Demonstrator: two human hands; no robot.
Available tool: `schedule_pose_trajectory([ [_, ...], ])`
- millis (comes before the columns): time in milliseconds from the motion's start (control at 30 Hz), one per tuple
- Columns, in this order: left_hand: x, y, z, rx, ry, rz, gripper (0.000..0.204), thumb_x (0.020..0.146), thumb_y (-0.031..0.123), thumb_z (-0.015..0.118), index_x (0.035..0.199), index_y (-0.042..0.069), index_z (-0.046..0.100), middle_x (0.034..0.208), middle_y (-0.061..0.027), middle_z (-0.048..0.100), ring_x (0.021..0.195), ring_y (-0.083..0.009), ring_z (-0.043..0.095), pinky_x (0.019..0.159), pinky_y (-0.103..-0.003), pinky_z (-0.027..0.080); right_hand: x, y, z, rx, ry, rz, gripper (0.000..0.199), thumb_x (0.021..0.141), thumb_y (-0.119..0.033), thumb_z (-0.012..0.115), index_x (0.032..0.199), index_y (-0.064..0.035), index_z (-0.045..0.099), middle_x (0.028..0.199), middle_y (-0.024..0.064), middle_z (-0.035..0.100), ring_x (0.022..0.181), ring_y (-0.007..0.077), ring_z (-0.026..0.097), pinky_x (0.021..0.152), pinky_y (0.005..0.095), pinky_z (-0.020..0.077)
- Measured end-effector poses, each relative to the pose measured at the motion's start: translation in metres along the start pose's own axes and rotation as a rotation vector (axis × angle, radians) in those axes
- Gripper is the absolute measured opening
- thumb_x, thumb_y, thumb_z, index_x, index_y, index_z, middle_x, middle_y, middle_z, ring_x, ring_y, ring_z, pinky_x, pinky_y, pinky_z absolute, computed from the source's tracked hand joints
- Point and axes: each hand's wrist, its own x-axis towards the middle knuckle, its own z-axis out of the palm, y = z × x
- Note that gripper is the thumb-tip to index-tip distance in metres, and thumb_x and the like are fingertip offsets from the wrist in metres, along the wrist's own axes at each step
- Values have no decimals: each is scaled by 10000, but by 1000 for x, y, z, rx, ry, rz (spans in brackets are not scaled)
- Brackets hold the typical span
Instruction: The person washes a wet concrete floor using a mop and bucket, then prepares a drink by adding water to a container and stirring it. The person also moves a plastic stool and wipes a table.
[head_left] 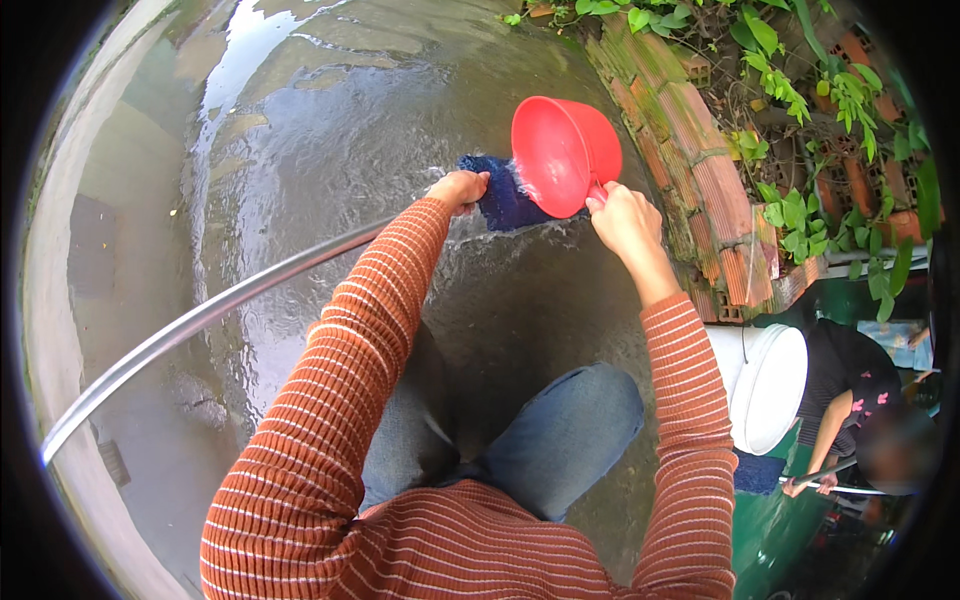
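A dark blue mop head (508,203) is at the wet concrete floor ahead of me, and its long metal pole (205,315) runs off to the lower left. My left hand (460,190) is closed on the mop at the head's left edge; whether it grips the pole or the cloth is hidden. In my right hand (628,225) is the short handle of a red plastic water dipper (592,140). The dipper is tipped to the left, and water runs from its rim onto the blue cloth.
A low mossy brick border (690,150) with leafy plants (795,215) stands at the right. Below it is a white bucket (770,385). Farther right, over green flooring, a person (845,400) holds another blue mop (757,473). Water covers the concrete (330,130).
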Motion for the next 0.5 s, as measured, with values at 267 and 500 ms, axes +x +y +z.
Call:
schedule_pose_trajectory([
  [267,9,17,1,-62,92,-39,550,851,531,382,905,44,632,760,-81,641,575,-175,618,545,-292,481,-10,49,35,-372,285,-86,244,781,-206,546,971,-54,541,780,131,593,723,266,620,607,364,497],
  [500,2,16,-15,60,45,-64,650,854,590,296,734,23,591,554,-54,549,438,-168,515,436,-321,416,-117,191,-48,-385,220,406,329,804,-278,544,1125,-208,547,906,129,615,757,307,615,653,406,480],
])
